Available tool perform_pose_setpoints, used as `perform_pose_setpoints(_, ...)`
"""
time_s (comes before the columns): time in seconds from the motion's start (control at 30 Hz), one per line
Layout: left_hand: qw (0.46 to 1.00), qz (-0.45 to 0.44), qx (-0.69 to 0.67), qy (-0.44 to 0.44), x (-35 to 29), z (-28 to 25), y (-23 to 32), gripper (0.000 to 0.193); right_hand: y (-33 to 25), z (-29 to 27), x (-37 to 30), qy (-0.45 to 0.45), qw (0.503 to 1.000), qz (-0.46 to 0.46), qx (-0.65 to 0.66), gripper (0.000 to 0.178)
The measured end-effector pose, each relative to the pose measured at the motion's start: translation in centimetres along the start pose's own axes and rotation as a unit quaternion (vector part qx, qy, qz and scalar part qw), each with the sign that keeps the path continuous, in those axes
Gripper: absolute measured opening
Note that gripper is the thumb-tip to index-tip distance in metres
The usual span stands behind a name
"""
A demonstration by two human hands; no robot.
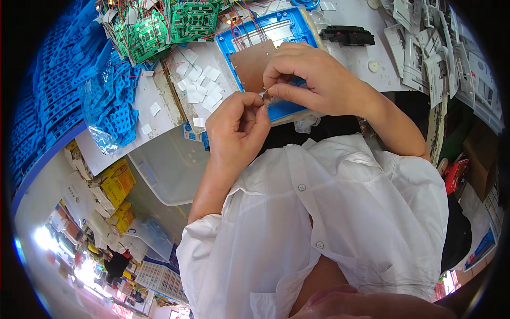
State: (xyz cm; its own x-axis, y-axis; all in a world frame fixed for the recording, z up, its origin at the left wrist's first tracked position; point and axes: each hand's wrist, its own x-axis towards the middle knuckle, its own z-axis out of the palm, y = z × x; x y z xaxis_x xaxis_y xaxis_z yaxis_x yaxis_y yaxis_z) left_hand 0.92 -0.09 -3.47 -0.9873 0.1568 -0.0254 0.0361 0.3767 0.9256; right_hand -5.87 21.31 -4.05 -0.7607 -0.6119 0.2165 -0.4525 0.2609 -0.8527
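Note:
My left hand (pixel 236 123) and my right hand (pixel 313 77) meet over the near edge of a blue plastic casing (pixel 289 110). Both are closed in a pinch, fingertips almost touching, on a small brownish piece (pixel 266 98); its exact kind is too small to make out. Under my right fingers a plain brown circuit board (pixel 252 65) lies in the casing. Thin red and dark wires (pixel 244 38) run from the casing's far side toward green circuit boards (pixel 194 21). My right hand covers part of the casing.
Small white squares (pixel 204 87) lie scattered left of the casing. Blue plastic parts (pixel 114 117) pile up at the left, some in a clear bag. A black part (pixel 348 36) sits beyond my right hand, with white plastic pieces (pixel 409 50) at far right. Below the table stands a translucent bin (pixel 170 178).

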Motion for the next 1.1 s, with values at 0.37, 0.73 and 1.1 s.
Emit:
perform_pose_setpoints(0.37,0.997,-0.038,-0.046,-0.056,0.0,-0.5,0.8,0.008,-0.4,0.0,-0.1,-0.001,1.0,0.013,-0.006,0.01)
perform_pose_setpoints(0.73,0.994,-0.057,-0.074,-0.052,0.0,-0.5,0.6,0.009,-0.5,-0.1,-0.1,0.004,1.0,0.008,-0.013,0.009)
perform_pose_setpoints(1.1,0.997,0.008,-0.08,0.014,0.4,1.0,0.2,0.008,-2.2,0.1,-1.7,0.085,0.994,-0.045,-0.053,0.019)
